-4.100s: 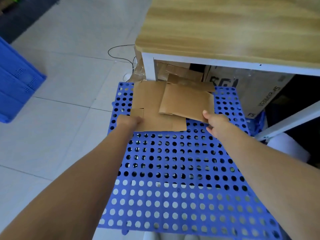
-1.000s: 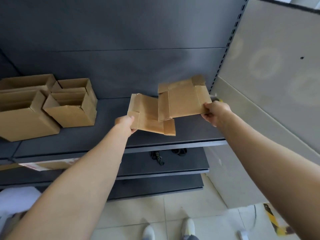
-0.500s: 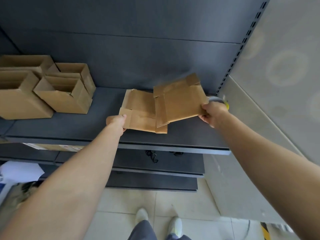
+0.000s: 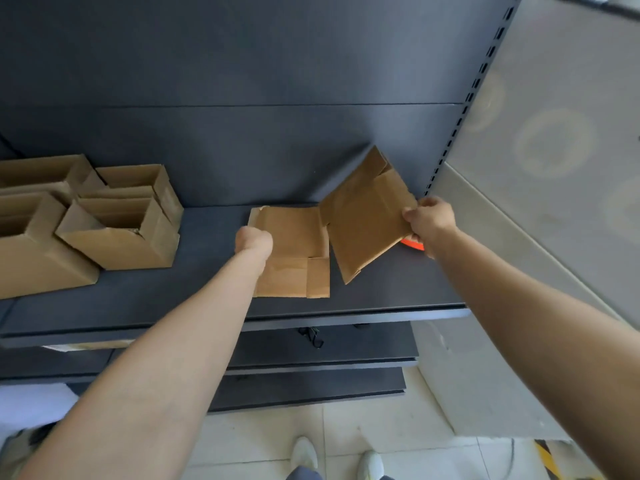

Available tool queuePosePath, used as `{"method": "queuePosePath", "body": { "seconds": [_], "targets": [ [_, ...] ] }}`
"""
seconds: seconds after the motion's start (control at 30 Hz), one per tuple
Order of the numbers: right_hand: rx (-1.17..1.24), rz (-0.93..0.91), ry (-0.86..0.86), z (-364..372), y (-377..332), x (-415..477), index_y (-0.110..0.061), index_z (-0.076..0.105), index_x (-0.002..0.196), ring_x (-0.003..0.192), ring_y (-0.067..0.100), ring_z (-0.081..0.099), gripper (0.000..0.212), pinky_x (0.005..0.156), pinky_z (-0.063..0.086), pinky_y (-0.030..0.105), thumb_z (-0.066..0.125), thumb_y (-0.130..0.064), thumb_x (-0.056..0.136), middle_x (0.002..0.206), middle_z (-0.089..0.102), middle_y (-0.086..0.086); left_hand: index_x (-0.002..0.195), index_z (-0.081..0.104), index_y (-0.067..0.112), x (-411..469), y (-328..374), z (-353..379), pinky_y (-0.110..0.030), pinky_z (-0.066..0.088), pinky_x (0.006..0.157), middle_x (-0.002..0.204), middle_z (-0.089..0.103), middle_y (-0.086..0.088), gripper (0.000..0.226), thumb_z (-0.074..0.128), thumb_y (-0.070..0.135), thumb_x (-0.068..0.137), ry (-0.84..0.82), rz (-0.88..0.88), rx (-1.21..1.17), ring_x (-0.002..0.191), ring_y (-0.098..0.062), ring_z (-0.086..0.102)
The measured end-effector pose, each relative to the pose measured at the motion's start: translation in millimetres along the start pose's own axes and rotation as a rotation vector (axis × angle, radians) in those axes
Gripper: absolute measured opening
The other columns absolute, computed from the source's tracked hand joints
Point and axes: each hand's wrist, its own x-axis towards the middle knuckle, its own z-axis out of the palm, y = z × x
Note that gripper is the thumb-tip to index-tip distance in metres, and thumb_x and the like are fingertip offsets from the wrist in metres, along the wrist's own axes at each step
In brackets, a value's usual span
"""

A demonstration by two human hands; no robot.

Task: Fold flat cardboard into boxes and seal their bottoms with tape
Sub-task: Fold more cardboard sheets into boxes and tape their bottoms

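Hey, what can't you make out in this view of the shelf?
Head view:
Orange object: mostly behind right hand and tilted cardboard; unidentifiable.
Fingers of left hand: hidden by its own back, so grip on flat cardboard unclear.
Leftmost box: cut off by frame edge.

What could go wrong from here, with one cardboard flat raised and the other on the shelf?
1. The right hand pinches the tilted flat by one edge only; it may slip or twist.
2. The lying flat, held by the left hand, reaches near the shelf front edge; a tug could slide it off.
3. An orange item, half hidden under the right hand, could get knocked.
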Motion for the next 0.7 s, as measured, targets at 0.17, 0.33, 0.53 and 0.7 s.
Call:
{"method": "queuePosePath", "body": {
  "seconds": [0.17,0.33,0.53,0.7],
  "targets": [
    [-0.227,-0.241,0.049,-10,-10,-7,-0.015,0.056,0.113,0.086,0.023,0.056,0.028,0.077,0.05,0.037,0.059,-0.007,0.086,0.102,0.056,0.005,0.091,0.059,0.018,-40,63,18,-0.026,0.044,0.07,0.089,0.056,-0.003,0.003,0.058,0.016,0.089,-0.218,0.324,0.017,0.077,-0.019,0.052],
    [-0.466,-0.332,-0.001,-30,-11,-13,-0.016,0.061,0.107,0.085,0.023,0.051,0.029,0.071,0.042,0.028,0.048,-0.002,0.085,0.097,0.054,0.003,0.124,0.051,0.006,-58,91,40,-0.032,0.041,0.095,0.115,0.052,-0.009,0.034,0.059,0.016,0.092,-0.439,0.404,-0.058,0.108,-0.023,0.05],
    [-0.513,-0.3,-0.13,-56,-10,-6,-0.018,0.059,0.1,0.08,0.02,0.047,0.027,0.05,0.033,0.019,0.051,0.004,0.086,0.093,0.055,0.008,0.15,0.016,0.015,-70,100,48,-0.04,0.034,0.108,0.151,0.03,-0.006,0.077,0.063,0.028,0.09,-0.371,0.381,-0.032,0.134,-0.027,0.038],
    [-0.641,-0.228,-0.288,-76,-14,5,-0.017,0.06,0.119,0.096,0.024,0.05,0.036,0.074,0.044,0.026,0.059,0.0,0.087,0.112,0.057,0.01,0.145,0.029,0.009,-82,101,60,-0.036,0.037,0.103,0.143,0.039,-0.01,0.067,0.061,0.031,0.091,-0.347,0.385,-0.001,0.129,-0.028,0.041]
  ]
}}
